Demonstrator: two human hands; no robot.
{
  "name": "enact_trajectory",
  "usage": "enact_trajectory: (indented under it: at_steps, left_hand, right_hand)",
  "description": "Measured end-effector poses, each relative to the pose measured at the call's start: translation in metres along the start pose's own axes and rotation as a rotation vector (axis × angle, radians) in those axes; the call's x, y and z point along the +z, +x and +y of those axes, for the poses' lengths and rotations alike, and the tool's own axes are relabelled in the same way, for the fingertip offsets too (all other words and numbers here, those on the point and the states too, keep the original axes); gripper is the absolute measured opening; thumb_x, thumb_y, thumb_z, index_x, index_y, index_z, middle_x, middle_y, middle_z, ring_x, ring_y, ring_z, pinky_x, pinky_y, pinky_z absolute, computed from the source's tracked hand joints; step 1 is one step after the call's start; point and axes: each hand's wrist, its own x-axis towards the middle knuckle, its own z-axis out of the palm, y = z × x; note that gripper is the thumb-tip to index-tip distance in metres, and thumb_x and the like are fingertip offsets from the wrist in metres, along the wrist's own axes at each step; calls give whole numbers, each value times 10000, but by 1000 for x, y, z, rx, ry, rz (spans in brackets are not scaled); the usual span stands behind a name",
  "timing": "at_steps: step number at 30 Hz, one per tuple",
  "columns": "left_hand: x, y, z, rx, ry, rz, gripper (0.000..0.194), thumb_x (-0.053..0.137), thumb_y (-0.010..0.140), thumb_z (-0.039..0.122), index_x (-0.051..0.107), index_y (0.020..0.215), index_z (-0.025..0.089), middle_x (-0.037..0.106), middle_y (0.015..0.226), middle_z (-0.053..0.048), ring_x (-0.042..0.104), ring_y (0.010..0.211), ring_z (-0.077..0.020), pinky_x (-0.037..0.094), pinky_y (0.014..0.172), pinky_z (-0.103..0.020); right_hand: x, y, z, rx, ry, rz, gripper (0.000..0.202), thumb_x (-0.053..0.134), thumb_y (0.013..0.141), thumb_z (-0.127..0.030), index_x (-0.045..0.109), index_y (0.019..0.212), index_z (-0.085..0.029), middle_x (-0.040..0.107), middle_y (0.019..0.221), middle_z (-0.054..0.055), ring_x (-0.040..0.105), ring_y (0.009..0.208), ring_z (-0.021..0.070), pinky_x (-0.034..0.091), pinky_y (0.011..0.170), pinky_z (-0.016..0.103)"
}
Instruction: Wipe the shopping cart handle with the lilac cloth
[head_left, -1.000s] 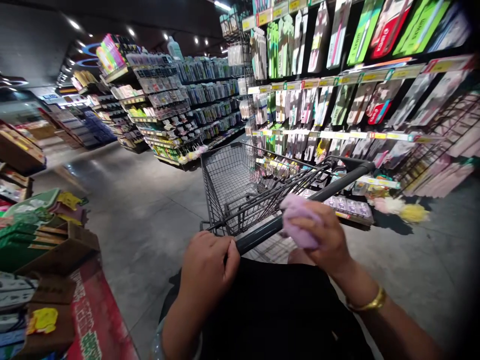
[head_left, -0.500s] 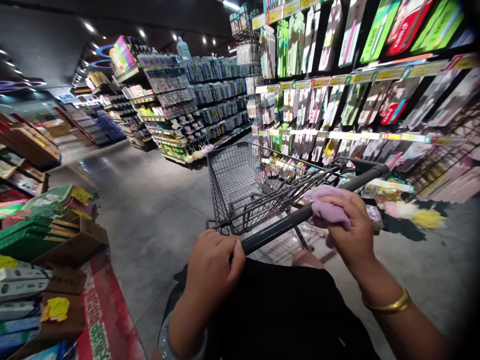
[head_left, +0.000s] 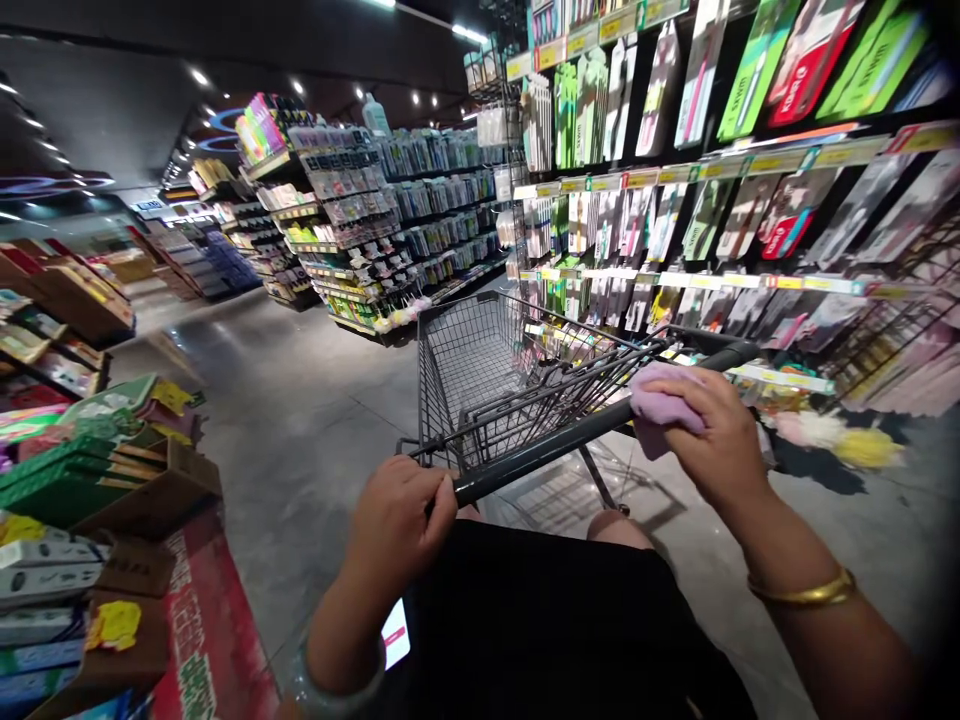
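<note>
Head view: I see the left hand [head_left: 403,510] curled around the dark grey tubular cart handle [head_left: 547,450], while the right hand [head_left: 716,430] grips a soft lilac cloth [head_left: 660,405] against it, the grey wire-mesh basket [head_left: 472,365] just beyond.

- Left hand [head_left: 401,510]: fingertips out of sight at the cart handle [head_left: 551,448].
- Purple cloth [head_left: 660,395]: covers part of that handle.
- Lit screen [head_left: 396,636], near: partly covered, lettering unreadably small.
- Far packets [head_left: 442,200]: too small to identify.
- White boxes [head_left: 51,568], left: cut off.
</note>
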Motion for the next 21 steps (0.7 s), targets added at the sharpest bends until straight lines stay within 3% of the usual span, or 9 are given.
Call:
enact_trajectory:
  at_steps: [4, 7, 10, 13, 19, 21]
  left_hand:
    - [-3, -2, -11, -3, -3, 3, 335, 424, 957, 246, 682, 746, 208, 615, 655, -15, 540, 659, -174, 396, 707, -350]
    - [-8, -3, -23, -11, -10, -14, 344, 418, 964, 264, 686, 755, 205, 634, 684, -26, 552, 688, -182, 409, 697, -347]
    - [-14, -4, -36, -8, -24, -44, 370, 392, 975, 290, 694, 780, 203, 652, 704, -32, 574, 719, -188, 443, 727, -348]
    - [-20, -4, -48, -22, -19, -62, 378, 380, 970, 299, 693, 778, 208, 696, 759, -31, 611, 760, -188, 471, 877, -376]
    - [-35, -10, -74, -53, 58, -115, 369, 387, 962, 334, 690, 780, 225, 737, 822, -14, 657, 815, -184, 343, 1152, -451]
    - [-42, -14, -81, -81, 111, -120, 364, 399, 958, 345, 685, 764, 228, 742, 848, -4, 669, 838, -179, 265, 1205, -478]
  right_hand:
    - [14, 5, -36, -190, 38, -171, 428, 585, 692, -134, 721, 1080, -250, 616, 1253, 88, 574, 1166, 298, 494, 993, 493]
    - [15, 7, -38, -237, 112, -276, 499, 561, 682, -108, 708, 1130, -272, 605, 1277, 67, 577, 1168, 267, 508, 983, 450]
    - [7, 15, -6, -82, 57, -171, 473, 536, 689, -115, 714, 1099, -269, 615, 1246, 63, 584, 1150, 275, 497, 993, 480]
    - [6, 21, 16, -1, -70, -29, 383, 551, 713, -163, 729, 1044, -242, 642, 1168, 82, 593, 1118, 309, 494, 973, 518]
    - [24, 11, -29, -188, -54, -177, 440, 597, 680, -152, 712, 1093, -248, 616, 1236, 88, 579, 1130, 304, 512, 948, 488]
    - [21, 10, -33, -226, -7, -230, 478, 579, 687, -133, 699, 1132, -260, 602, 1274, 80, 574, 1153, 288, 513, 956, 463]
